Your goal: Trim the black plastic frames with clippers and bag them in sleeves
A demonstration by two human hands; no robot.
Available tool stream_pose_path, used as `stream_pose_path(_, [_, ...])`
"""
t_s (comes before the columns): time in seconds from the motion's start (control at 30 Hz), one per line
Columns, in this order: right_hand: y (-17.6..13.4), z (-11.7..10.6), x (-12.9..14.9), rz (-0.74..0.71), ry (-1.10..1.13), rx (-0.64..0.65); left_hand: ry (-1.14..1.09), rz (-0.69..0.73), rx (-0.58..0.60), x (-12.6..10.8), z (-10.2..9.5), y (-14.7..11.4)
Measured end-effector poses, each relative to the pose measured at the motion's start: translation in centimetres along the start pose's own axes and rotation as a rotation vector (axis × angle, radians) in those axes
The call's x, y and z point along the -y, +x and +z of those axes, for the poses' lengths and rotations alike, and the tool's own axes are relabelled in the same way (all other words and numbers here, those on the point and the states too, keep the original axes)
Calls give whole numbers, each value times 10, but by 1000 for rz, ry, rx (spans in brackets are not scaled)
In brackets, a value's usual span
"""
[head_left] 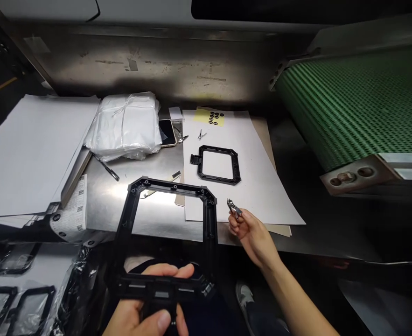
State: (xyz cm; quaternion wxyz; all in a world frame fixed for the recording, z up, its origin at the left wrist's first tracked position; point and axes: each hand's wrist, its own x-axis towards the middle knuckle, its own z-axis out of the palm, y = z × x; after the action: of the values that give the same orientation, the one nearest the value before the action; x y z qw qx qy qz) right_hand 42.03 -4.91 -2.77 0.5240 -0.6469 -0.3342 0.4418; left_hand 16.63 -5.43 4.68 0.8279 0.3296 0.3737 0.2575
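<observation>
Steel bench (102, 200), upright metal panel (178, 70) along its back edge, dim surroundings. Far left, below the near edge: bagged frames (36, 291), black, under clear plastic. On the bench's left end, stacked paper (34, 154), large and white. Right of it, toward the back edge, a bundle of bags (127, 123), clear and wrapped; pen (108, 169) lying aslant just in front.

Left hand (137, 312) short of the near edge, closed around the near bar of a black frame (172, 186), fingers showing through its opening, thumb on the near side. Frame raised, its far bar overlapping the bench in view. Phone (168, 133) beside the bundle, toward the back edge.

Next, a white sheet (258, 186): yellow label (202, 116) with black dots at its back edge, small clipper (200, 135) just in front, second frame (237, 168) lying flat mid-sheet, tab to the left. Right hand (254, 233) at the bench's near edge, fingers pinching metal nippers (233, 208), tip toward the second frame; contact with the sheet unclear. Far right: green conveyor (338, 102).
</observation>
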Motion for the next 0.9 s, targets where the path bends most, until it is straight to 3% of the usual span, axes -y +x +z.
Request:
stream_pose_path(0.2, [-33,1,41,15,170,79,-27,-37,42,2,2,-7])
stream_pose_path(0.33, [-56,1,66,-78,-9,199,-148,3,0,7,8,-12])
stream_pose_path(0.47, [-68,6,76,-167,-196,330,-185,-43,27,9,9,-16])
stream_pose_path(0.67, [-80,13,84,7,-426,346,-50,71,100,12,1,-22])
stream_pose_path(0.8, [-83,7,88,-194,-714,454,-79,39,73,12,0,-26])
stream_pose_path(0.9, [-81,-1,85,-387,-856,496,-52,98,69,16,0,-27])
